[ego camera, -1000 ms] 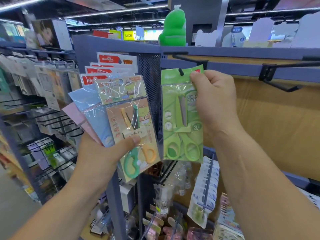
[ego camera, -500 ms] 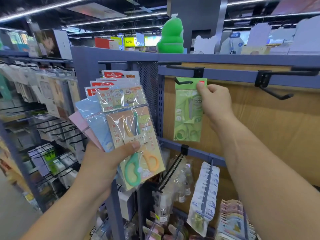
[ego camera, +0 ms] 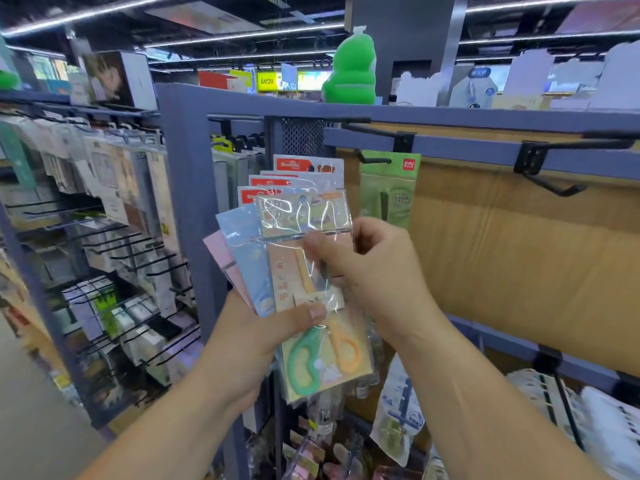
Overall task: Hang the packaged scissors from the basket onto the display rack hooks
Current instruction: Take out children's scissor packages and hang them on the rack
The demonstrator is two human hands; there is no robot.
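Observation:
My left hand [ego camera: 256, 337] grips a fanned stack of packaged scissors [ego camera: 266, 258], thumb on the front one. That front pack [ego camera: 322, 341] holds scissors with one green and one orange handle. My right hand [ego camera: 363, 271] has come over to the stack and pinches the front pack near its middle. A green scissors pack [ego camera: 389, 188] hangs on a black hook [ego camera: 372, 160] of the display rack, free of both hands. The basket is out of view.
An empty black hook [ego camera: 554, 188] juts out from the blue rail [ego camera: 467, 148] on the right. Wood-coloured panel [ego camera: 519, 254] backs the rack. Left shelves [ego camera: 104, 202] carry hanging goods and bare pegs. More packaged items hang below [ego camera: 401, 420].
My right hand let go of the green pack, which now hangs on the hook, and moved down-left to take hold of the front pack in my left hand's stack.

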